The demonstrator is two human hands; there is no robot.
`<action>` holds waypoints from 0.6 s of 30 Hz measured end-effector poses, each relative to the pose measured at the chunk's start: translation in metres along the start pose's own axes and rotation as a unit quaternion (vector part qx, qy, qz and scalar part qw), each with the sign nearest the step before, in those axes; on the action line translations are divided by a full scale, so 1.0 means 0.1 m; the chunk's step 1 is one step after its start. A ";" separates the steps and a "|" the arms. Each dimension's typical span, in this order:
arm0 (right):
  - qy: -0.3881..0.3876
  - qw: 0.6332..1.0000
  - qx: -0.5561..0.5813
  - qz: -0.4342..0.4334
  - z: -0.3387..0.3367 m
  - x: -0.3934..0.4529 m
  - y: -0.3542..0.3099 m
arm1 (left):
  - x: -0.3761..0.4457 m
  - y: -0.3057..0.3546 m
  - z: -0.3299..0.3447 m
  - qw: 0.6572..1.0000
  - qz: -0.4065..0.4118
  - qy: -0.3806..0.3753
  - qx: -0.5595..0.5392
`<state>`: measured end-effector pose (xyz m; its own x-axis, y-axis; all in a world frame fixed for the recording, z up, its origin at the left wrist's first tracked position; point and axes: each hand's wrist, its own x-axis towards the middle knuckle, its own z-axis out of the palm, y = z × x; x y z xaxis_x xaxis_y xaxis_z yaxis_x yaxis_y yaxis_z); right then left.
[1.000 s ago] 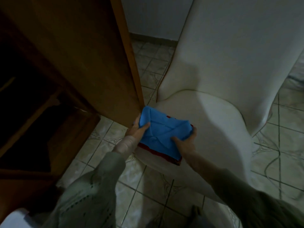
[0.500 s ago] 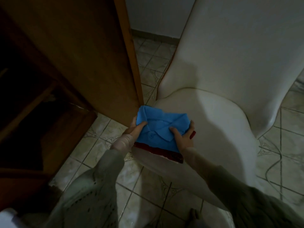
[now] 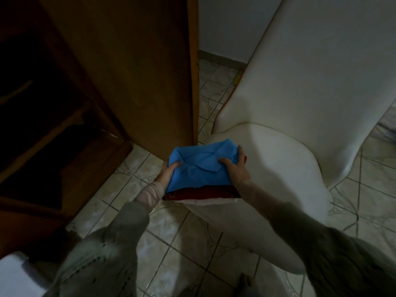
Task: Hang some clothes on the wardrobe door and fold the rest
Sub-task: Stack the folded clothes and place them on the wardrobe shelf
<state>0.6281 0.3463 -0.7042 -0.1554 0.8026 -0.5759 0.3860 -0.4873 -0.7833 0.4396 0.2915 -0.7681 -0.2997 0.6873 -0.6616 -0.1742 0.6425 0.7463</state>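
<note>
A folded blue polo shirt lies on top of a small stack, over a folded dark red garment and a white one at the bottom. The stack is at the front left edge of a white-covered chair seat. My left hand grips the stack's left side, thumb on the blue shirt. My right hand grips the right side, thumb on top and fingers round the far edge. The open wooden wardrobe door stands just behind the stack.
The wardrobe's dark interior with shelves fills the left. The chair's tall white back rises on the right. Tiled floor lies below, with a thin cable at the right and a white object at the bottom left corner.
Both hands have turned the stack so that the blue shirt's collar faces up squarely, and have lifted it slightly off the chair edge; the red and white layers now show underneath.
</note>
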 end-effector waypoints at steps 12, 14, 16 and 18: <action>-0.112 0.993 0.009 -0.035 0.62 -1.12 -1.41 | -1.65 1.18 -1.12 0.988 0.025 0.149 0.026; -0.155 0.986 0.009 -0.054 0.78 -1.36 -1.83 | -1.96 1.45 -1.44 0.981 0.034 0.186 0.037; -0.184 0.979 0.006 -0.084 0.94 -1.58 -2.26 | -2.30 1.75 -1.73 0.974 0.051 0.217 0.036; -0.207 0.970 0.011 -0.123 1.06 -1.82 -2.68 | -2.65 2.06 -1.98 0.966 0.072 0.246 0.023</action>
<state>0.4569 0.2948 -0.4140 -0.5948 0.6901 -0.4122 0.2719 -0.3098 -0.9111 0.2971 0.1744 -0.4243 -0.7297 0.5329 -0.4284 -0.0588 0.5753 0.8158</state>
